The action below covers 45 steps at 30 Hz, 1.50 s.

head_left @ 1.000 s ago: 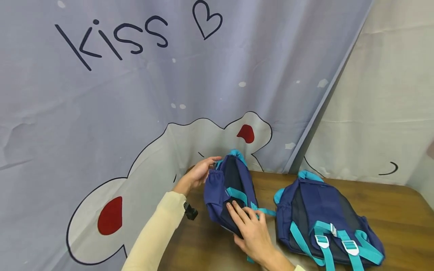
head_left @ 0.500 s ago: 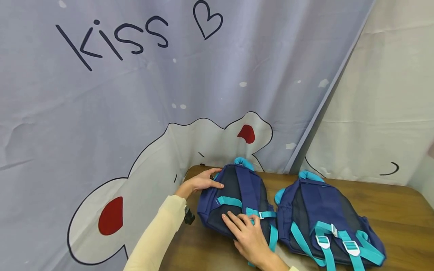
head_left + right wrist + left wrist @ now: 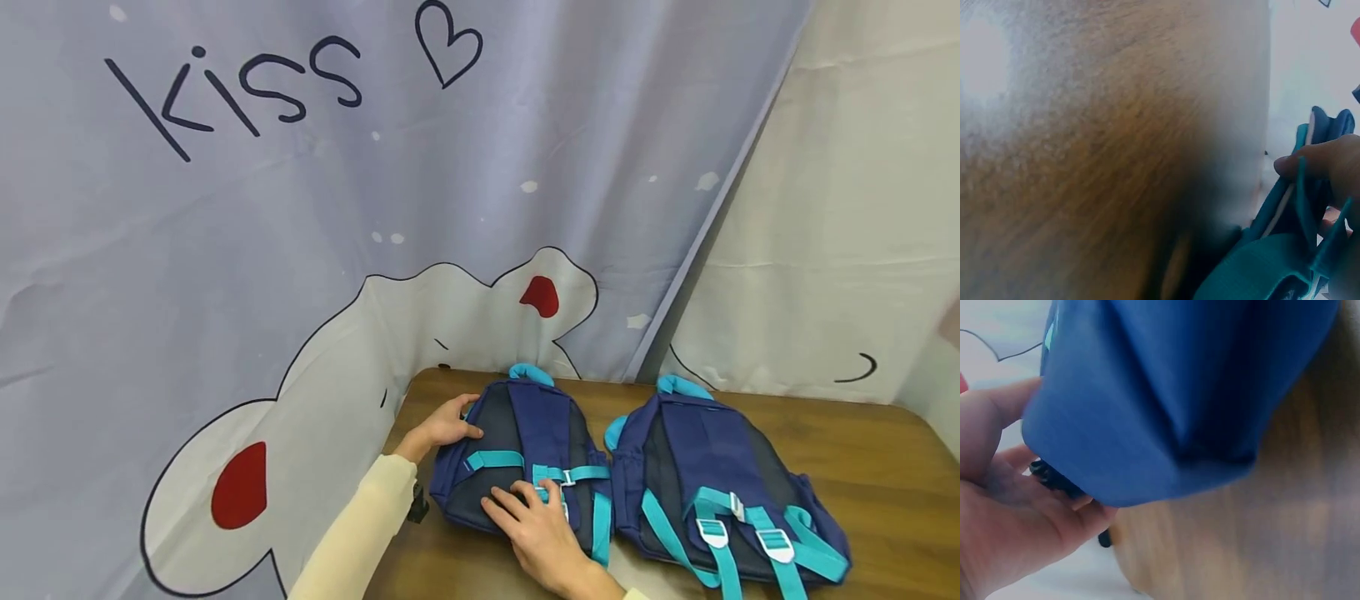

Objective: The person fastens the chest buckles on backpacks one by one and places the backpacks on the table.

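Two navy backpacks with teal straps lie side by side, strap side up, on a wooden table (image 3: 840, 450). My left hand (image 3: 459, 418) rests against the upper left edge of the left backpack (image 3: 543, 417). In the left wrist view the left hand (image 3: 1035, 487) lies relaxed, with straight fingers under the bag's blue corner (image 3: 1166, 394) and the thumb at its side. My right hand (image 3: 525, 507) lies flat, fingers spread, on this bag's lower part by the teal chest strap (image 3: 577, 475). The right wrist view shows a finger (image 3: 1322, 164) beside teal webbing (image 3: 1254, 269).
The right backpack (image 3: 712, 467) lies just right of the left one, almost touching it. A lilac printed cloth (image 3: 300, 250) hangs close behind and to the left of the table. A white cloth (image 3: 840, 250) hangs at the back right. Bare tabletop shows at the far right.
The left backpack stood tipped on its side a second ago and now lies flat with its straps up. Both hands came down with it.
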Tool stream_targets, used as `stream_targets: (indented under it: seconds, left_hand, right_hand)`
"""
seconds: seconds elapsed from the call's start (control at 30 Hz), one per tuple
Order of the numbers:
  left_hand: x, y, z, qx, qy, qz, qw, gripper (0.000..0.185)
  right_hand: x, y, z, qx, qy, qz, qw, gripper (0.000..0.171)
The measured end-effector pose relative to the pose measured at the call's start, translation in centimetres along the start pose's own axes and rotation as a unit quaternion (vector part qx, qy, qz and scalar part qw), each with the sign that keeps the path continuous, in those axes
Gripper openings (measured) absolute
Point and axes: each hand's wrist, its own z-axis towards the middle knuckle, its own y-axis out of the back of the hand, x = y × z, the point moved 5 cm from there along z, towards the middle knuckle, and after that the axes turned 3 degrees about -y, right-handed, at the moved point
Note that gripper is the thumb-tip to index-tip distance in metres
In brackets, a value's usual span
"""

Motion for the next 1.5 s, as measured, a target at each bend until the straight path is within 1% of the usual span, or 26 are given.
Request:
stream_targets:
  seconds: [0.1,0.2,0.37,0.43,0.5,0.6,0.67,0.77,0.87,0.97,1.1,1.23,1.4,1.5]
  left_hand:
    - [0.5,-0.4,0.0,-0.010,0.004,0.000,0.9999,0.071]
    - [0.8,-0.8,-0.3,-0.017,0.007,0.006,0.9998,0.070]
    - [1.6,-1.5,-0.6,-0.032,0.012,0.017,0.9993,0.069]
    - [1.6,-1.6,-0.6,-0.038,0.011,0.020,0.9990,0.069]
    - [1.5,-1.6,-0.6,-0.045,0.002,0.028,0.9986,0.067]
    - [0.6,-1.6,-0.4,-0.056,-0.021,0.044,0.9972,0.064]
    - [-0.1,-1.5,-0.2,-0.067,-0.035,0.062,0.9952,0.061]
    - [-1.5,-1.4,0.1,-0.080,-0.051,0.091,0.9913,0.059]
    - [-2.8,-1.4,0.2,-0.084,-0.064,0.118,0.9874,0.057]
    - [-3.6,-1.7,0.3,-0.076,-0.069,0.132,0.9860,0.055]
    - [-4.0,-2.4,0.4,-0.064,-0.060,0.142,0.9860,0.055]
    - [-4.7,-3.5,0.7,-0.056,-0.067,0.153,0.9844,0.053]
    - [-5.7,-5.1,0.6,-0.048,-0.076,0.171,0.9812,0.050]
    - [-6.2,-6.0,0.3,-0.051,-0.081,0.195,0.9761,0.048]
  right_hand:
    - [0.2,-0.5,0.0,-0.001,-0.005,0.001,1.000,0.060]
    - [0.4,-0.9,-0.2,0.006,-0.004,-0.004,1.000,0.060]
    - [0.7,-1.4,-0.7,0.019,0.010,-0.008,1.000,0.057]
    - [0.6,-1.3,-0.6,0.027,0.009,0.002,1.000,0.056]
    - [0.4,-1.0,-0.4,0.029,0.001,0.024,0.999,0.054]
    - [-0.1,-0.2,0.0,0.018,-0.023,0.065,0.997,0.050]
    - [-0.6,0.5,0.3,-0.005,-0.037,0.088,0.995,0.044]
    - [-1.5,1.3,0.8,-0.035,-0.046,0.102,0.993,0.040]
    - [-2.5,2.0,1.2,-0.050,-0.052,0.100,0.992,0.039]
    - [-3.4,2.5,1.3,-0.045,-0.059,0.084,0.994,0.040]
    - [-4.7,3.0,1.4,-0.040,-0.064,0.069,0.995,0.042]
    - [-6.1,3.6,1.3,-0.032,-0.078,0.048,0.995,0.046]
    - [-7.6,3.7,0.8,0.010,-0.099,0.024,0.995,0.062]
    - [-8.3,4.0,0.5,0.034,-0.116,0.015,0.993,0.071]
